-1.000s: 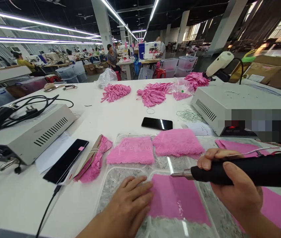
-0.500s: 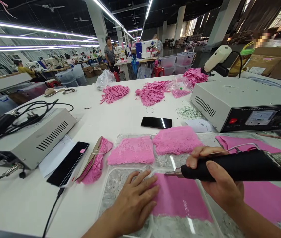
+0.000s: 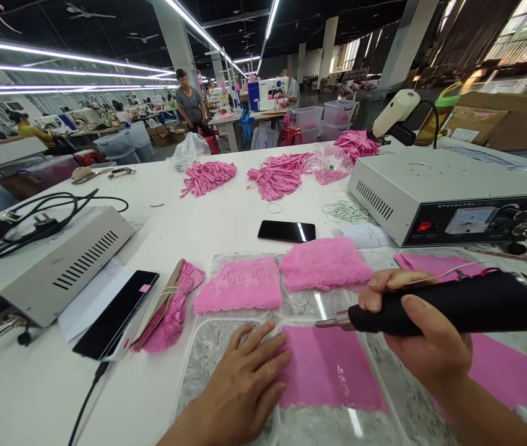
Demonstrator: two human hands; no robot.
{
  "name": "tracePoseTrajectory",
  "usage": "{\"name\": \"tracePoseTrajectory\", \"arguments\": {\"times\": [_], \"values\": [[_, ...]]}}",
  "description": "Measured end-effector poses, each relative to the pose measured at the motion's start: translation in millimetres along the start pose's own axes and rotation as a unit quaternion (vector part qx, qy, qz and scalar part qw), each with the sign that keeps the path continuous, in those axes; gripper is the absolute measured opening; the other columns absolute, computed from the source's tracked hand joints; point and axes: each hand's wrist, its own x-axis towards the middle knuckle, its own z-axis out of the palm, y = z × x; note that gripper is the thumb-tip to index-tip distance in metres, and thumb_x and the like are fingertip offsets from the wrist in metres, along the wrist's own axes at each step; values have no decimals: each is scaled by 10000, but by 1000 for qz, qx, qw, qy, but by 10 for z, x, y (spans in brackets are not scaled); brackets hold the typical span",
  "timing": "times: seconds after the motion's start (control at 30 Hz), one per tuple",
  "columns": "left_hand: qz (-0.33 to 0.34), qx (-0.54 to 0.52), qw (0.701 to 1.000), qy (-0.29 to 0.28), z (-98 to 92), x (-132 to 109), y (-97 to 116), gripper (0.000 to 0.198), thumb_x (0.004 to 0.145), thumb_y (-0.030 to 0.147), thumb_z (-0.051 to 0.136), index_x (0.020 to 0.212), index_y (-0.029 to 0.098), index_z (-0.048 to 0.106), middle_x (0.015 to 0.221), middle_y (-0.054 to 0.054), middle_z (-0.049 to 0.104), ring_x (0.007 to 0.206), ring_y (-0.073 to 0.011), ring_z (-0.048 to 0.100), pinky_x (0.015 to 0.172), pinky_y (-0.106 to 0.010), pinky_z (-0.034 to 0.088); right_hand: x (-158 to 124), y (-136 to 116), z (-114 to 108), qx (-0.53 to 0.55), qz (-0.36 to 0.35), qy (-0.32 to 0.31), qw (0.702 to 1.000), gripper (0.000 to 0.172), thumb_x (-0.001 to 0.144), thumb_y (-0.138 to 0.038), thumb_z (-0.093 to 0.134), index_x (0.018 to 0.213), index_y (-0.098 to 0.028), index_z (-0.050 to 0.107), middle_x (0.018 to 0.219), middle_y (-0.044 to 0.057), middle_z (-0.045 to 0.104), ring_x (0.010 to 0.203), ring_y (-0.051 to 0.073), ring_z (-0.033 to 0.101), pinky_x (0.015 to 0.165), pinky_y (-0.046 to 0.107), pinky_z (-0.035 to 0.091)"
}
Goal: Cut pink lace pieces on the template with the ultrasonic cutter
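Observation:
My left hand (image 3: 247, 378) lies flat with fingers spread, its fingertips on the left edge of a smooth pink fabric piece (image 3: 332, 371). This piece rests on a clear plastic template (image 3: 323, 427) over a mottled grey surface. In my right hand (image 3: 425, 328) is a black handheld ultrasonic welder (image 3: 458, 306), its narrow metal tip pointing left. That tip is over the upper edge of the pink piece; I cannot tell whether it touches. Above lie two pink lace pieces (image 3: 239, 285), (image 3: 326, 266). More pink fabric (image 3: 509, 371) lies to the right, partly behind my right forearm.
Grey control boxes stand left (image 3: 49, 260) and right (image 3: 453, 186). A phone (image 3: 286, 231), a tablet (image 3: 117, 313), a tied pink bundle (image 3: 170, 310), green elastic loops (image 3: 347, 211) and heaps of pink strips (image 3: 210, 176) lie around. Several people are at machines behind.
The view has shifted slightly, so most things sit a little further left. The welder's tip has moved slightly right along the fabric's upper edge. My left hand keeps its place on the fabric.

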Motion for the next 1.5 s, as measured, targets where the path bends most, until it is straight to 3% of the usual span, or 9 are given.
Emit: {"name": "tracePoseTrajectory", "arguments": {"times": [0.13, 0.53, 0.73, 0.87, 1.07, 1.27, 1.37, 1.5], "values": [[2, 10, 1000, -6, -28, 11, 9, 337, 939, 190, 482, 1262, 186, 581, 1347, -93, 585, 1354, -284, 430, 1051, -501, 400, 13, -57, -61, -10, 6, 16, 1000, 85, 784, -306, 714, 792, -234, 669, 739, 0, 578, 585, 137, 559, 557, 309, 535], [10, 11, 1000, 15, -30, 19, -1, 350, 936, 182, 499, 1276, 192, 582, 1302, -101, 618, 1335, -273, 460, 1066, -479, 415, -20, 14, -80, 0, 13, -22, 1000, 30, 852, -270, 645, 852, -255, 670, 771, 16, 584, 610, 152, 578, 525, 314, 569], [42, 56, 996, 51, -63, 42, -19, 346, 918, 174, 507, 1251, 178, 604, 1292, -74, 630, 1314, -259, 486, 1082, -420, 399, 70, -139, -203, -12, -21, 31, 999, 49, 797, -275, 677, 811, -230, 667, 768, 10, 567, 582, 136, 566, 529, 303, 540], [55, 71, 994, 66, 11, -1, -65, 338, 913, 180, 512, 1234, 183, 615, 1291, -63, 632, 1322, -248, 475, 1105, -401, 365, 74, -238, -340, -53, -24, 66, 996, 45, 774, -278, 668, 781, -234, 673, 767, 15, 560, 563, 151, 556, 519, 330, 534], [66, 72, 992, 85, 140, -50, -117, 362, 919, 195, 488, 1263, 181, 602, 1315, -74, 612, 1363, -259, 419, 1143, -425, 296, 25, -207, -393, -60, -22, 71, 995, 89, 766, -315, 687, 776, -230, 663, 733, 13, 556, 560, 156, 554, 514, 322, 522], [75, 65, 992, 82, 81, -42, -121, 359, 927, 189, 480, 1266, 183, 600, 1316, -75, 611, 1357, -252, 429, 1143, -412, 302, 16, -183, -392, -48, -18, 62, 997, 72, 788, -297, 662, 801, -226, 658, 751, 16, 563, 582, 148, 563, 527, 308, 523], [76, 47, 993, 83, -27, 38, -62, 319, 944, 160, 461, 1225, 168, 612, 1273, -77, 640, 1309, -224, 484, 1113, -372, 343, 18, -209, -430, -44, -5, 73, 996, 82, 776, -308, 674, 801, -232, 661, 771, 20, 552, 586, 151, 560, 526, 322, 529], [90, 3, 994, 70, -90, 344, 131, 264, 964, 116, 441, 1156, 142, 622, 1150, -92, 697, 1129, -182, 616, 967, -313, 473, 19, -248, -468, -48, 0, 79, 996, 97, 763, -329, 695, 806, -247, 668, 781, 39, 536, 596, 173, 553, 520, 355, 534]]}}
